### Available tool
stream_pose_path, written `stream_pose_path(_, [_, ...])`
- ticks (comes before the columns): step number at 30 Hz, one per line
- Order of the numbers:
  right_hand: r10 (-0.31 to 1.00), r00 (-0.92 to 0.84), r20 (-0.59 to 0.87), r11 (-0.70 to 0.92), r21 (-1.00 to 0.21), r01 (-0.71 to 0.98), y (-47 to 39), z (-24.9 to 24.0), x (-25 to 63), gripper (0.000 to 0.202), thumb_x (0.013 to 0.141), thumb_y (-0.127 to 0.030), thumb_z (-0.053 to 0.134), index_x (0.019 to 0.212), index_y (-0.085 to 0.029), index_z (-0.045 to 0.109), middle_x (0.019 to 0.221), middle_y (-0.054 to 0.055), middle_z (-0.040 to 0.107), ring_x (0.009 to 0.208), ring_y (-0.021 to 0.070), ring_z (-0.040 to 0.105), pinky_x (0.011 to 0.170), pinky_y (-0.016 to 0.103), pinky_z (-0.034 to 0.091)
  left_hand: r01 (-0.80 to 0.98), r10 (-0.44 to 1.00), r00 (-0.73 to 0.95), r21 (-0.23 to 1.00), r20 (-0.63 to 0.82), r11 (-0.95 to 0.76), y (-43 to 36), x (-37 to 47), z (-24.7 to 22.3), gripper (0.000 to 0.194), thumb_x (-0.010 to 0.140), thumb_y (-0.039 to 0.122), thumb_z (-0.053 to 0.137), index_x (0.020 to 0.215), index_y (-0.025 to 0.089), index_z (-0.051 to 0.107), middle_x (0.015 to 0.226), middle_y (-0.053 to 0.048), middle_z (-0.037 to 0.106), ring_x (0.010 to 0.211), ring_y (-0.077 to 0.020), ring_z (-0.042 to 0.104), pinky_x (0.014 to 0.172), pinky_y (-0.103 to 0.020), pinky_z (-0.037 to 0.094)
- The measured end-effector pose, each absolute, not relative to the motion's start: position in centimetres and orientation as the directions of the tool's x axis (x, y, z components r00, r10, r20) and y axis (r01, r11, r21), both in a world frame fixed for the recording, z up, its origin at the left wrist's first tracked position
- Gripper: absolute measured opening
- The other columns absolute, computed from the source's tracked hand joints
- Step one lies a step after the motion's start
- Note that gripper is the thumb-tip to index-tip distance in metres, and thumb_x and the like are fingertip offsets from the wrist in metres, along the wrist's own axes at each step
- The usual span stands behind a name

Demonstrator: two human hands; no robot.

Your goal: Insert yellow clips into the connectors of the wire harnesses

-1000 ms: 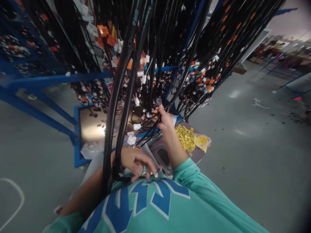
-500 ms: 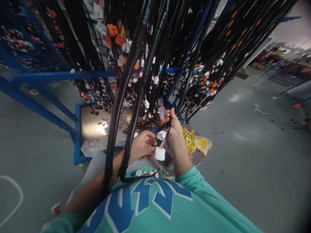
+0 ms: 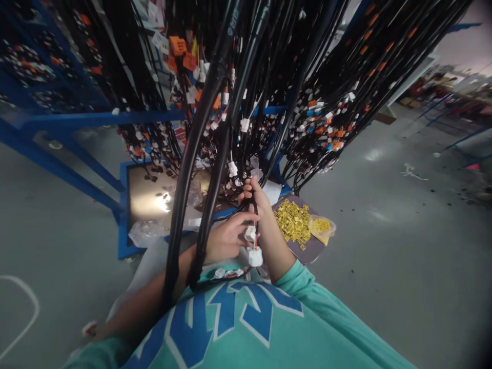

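My right hand [image 3: 258, 198] is closed around thin black cables [image 3: 251, 206] in front of my body. Below it hang two white connectors, a smaller one [image 3: 250, 233] and a larger one [image 3: 255, 257] with reddish wires. My left hand [image 3: 229, 237] reaches in from the left, its fingers spread beside the smaller connector; whether they touch it is unclear. Two thick black sleeved cables [image 3: 187, 179] run down over my left forearm. More small white connectors [image 3: 226, 273] lie against my shirt.
Blue rack bars [image 3: 96, 119] hold dense hanging cable bundles with white, orange and blue connectors. Yellow parts [image 3: 292, 221] and a plastic bag of them [image 3: 321, 225] lie on a dark surface at the right. A clear bag [image 3: 145, 233] rests on the rack's base tray [image 3: 148, 190].
My right hand has moved left with the cables, and the connectors now hang lower. My left hand's fingers have stretched toward the right hand. More of the yellow parts shows.
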State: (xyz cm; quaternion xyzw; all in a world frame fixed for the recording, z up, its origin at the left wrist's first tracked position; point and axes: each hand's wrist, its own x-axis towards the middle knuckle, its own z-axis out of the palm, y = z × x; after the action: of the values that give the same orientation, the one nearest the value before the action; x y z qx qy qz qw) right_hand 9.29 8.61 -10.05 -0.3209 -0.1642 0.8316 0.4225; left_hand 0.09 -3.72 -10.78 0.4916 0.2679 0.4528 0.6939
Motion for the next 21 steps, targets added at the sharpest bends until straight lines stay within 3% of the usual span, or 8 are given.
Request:
stream_pose_path(2, [0.810, -0.415, -0.415, -0.586, -0.533, -0.610, 8.6, -9.8, 9.3, 0.031, 0.084, -0.042, 0.060, 0.069, -0.018, 0.047, 0.043, -0.013, 0.041, 0.029, 0.0000, 0.031, 0.037, 0.011, 0.042, -0.443, 0.867, 0.498, 0.866, 0.021, 0.233, -3.9, 0.4, -10.7, 0.065, 0.064, 0.006, 0.063, 0.124, 0.026, 0.046, 0.106, -0.005, 0.052, 0.093, -0.0173, 0.060, 0.083, -0.034, 0.051])
stream_pose_path(6, [0.822, -0.398, -0.408, -0.569, -0.560, -0.602, 8.4, -9.9, 9.2, 0.031, 0.080, -0.044, 0.064, 0.070, -0.019, 0.048, 0.044, -0.013, 0.040, 0.030, 0.0000, 0.031, 0.038, 0.011, 0.042, -0.496, 0.888, 0.456, 0.809, -0.065, 0.314, -4.0, 1.0, -10.4, 0.066, 0.064, 0.011, 0.074, 0.122, 0.033, 0.050, 0.112, -0.003, 0.046, 0.086, -0.0152, 0.060, 0.069, -0.028, 0.054])
stream_pose_path(10, [0.837, -0.414, -0.359, -0.547, -0.573, -0.610, 8.1, -10.4, 8.9, 0.031, 0.077, -0.045, 0.066, 0.073, -0.019, 0.049, 0.047, -0.013, 0.041, 0.032, 0.0001, 0.032, 0.040, 0.011, 0.043, -0.487, 0.824, 0.555, 0.759, -0.114, 0.433, -3.9, 1.0, -10.3, 0.059, 0.061, 0.012, 0.079, 0.114, 0.026, 0.058, 0.100, -0.002, 0.052, 0.074, -0.0108, 0.059, 0.065, -0.024, 0.052])
stream_pose_path(16, [0.810, -0.431, -0.398, -0.586, -0.590, -0.556, 7.1, -12.1, 8.0, 0.030, 0.074, -0.046, 0.066, 0.075, -0.019, 0.052, 0.046, -0.013, 0.045, 0.033, 0.0008, 0.040, 0.042, 0.012, 0.043, -0.640, 0.889, 0.458, 0.699, 0.013, 0.319, -4.0, 1.0, -10.2, 0.055, 0.056, 0.008, 0.079, 0.106, 0.020, 0.061, 0.096, -0.005, 0.060, 0.086, -0.0175, 0.061, 0.075, -0.029, 0.050])
stream_pose_path(21, [0.837, -0.402, -0.371, -0.526, -0.746, -0.407, 5.5, -14.3, 8.3, 0.024, 0.072, -0.043, 0.066, 0.072, -0.020, 0.059, 0.053, -0.009, 0.057, 0.045, 0.0039, 0.055, 0.046, 0.014, 0.044, -0.657, 0.945, 0.327, 0.712, -0.029, 0.250, -4.0, 1.3, -9.4, 0.053, 0.055, 0.009, 0.080, 0.103, 0.018, 0.059, 0.096, -0.006, 0.063, 0.069, -0.0110, 0.061, 0.060, -0.021, 0.050])
